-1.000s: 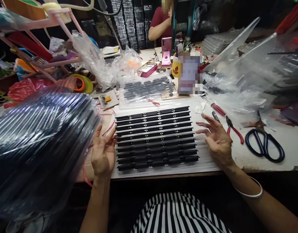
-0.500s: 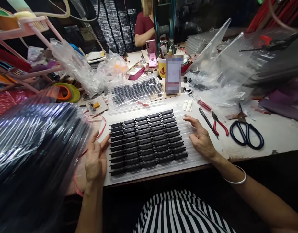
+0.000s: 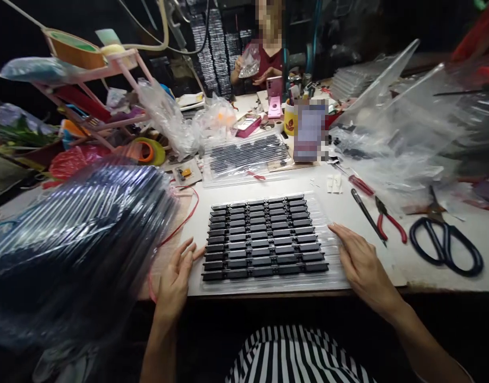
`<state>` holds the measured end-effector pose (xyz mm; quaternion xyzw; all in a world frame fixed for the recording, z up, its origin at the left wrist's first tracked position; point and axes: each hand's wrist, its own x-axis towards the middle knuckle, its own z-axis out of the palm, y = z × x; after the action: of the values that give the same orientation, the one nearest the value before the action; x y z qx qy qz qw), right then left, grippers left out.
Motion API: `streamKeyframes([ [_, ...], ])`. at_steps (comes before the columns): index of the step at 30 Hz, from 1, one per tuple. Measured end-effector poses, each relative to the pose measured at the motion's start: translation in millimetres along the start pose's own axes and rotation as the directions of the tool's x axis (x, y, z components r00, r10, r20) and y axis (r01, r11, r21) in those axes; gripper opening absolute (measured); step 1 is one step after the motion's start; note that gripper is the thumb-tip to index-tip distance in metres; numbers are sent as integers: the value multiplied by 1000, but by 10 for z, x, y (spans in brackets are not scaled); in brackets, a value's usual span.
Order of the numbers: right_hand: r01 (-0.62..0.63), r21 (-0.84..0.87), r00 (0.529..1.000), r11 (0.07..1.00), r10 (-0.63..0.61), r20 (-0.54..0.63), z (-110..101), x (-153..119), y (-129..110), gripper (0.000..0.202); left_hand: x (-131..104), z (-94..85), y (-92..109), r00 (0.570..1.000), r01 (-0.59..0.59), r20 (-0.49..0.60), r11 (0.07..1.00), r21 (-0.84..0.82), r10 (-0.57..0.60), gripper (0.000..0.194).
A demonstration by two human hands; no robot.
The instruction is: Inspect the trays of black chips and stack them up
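Observation:
A clear plastic tray (image 3: 327,234) lies flat on the white worktop in front of me, filled with several rows of long black strip-like parts (image 3: 264,238). At its left side is my left hand (image 3: 176,279), fingers apart, with the fingertips against the tray's edge. Along the right side rests my right hand (image 3: 362,266), its fingers stretched out and touching the rim; the thumb is partly hidden. Neither hand is closed round anything.
Left stands a large stack of plastic-wrapped trays (image 3: 81,250). Behind lies another filled tray (image 3: 248,154). Scissors (image 3: 446,247), red-handled pliers (image 3: 388,221), a screwdriver (image 3: 360,182) and a black pen-like tool (image 3: 368,215) lie right. A person (image 3: 268,64) sits opposite.
My right hand's fingers have straightened and come against the tray's right side. The tray sits squarer to me. Opposite, the person now holds up a clear bag. My view has shifted left.

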<state>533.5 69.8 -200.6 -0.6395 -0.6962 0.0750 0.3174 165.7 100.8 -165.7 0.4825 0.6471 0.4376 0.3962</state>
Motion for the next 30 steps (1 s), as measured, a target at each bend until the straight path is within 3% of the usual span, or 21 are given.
streamKeyframes([
  [5, 0, 15, 999, 1000, 0, 45, -129, 70, 14, 40, -156, -140, -6, 998, 24, -65, 989, 149, -15, 54],
  [10, 9, -21, 1000, 1000, -9, 29, -121, 298, -53, 36, -94, 36, -7, 993, 11, -115, 985, 169, 9, 52],
  [13, 18, -83, 999, 996, -15, 45, -54, 322, -115, 36, -57, 122, -98, 994, -76, -64, 975, 209, 91, 51],
  [17, 37, -137, 999, 990, -32, 44, 51, 310, -128, 39, -6, 85, -238, 989, -147, 13, 942, 303, 150, 51],
  [24, 97, -239, 990, 966, -70, 121, 160, 338, -194, 59, -2, 51, -261, 987, -156, 19, 944, 289, 158, 49],
  [30, 55, -125, 995, 991, -45, 84, 149, 314, -175, 57, -27, 95, -226, 981, -178, -21, 945, 274, 191, 46],
])
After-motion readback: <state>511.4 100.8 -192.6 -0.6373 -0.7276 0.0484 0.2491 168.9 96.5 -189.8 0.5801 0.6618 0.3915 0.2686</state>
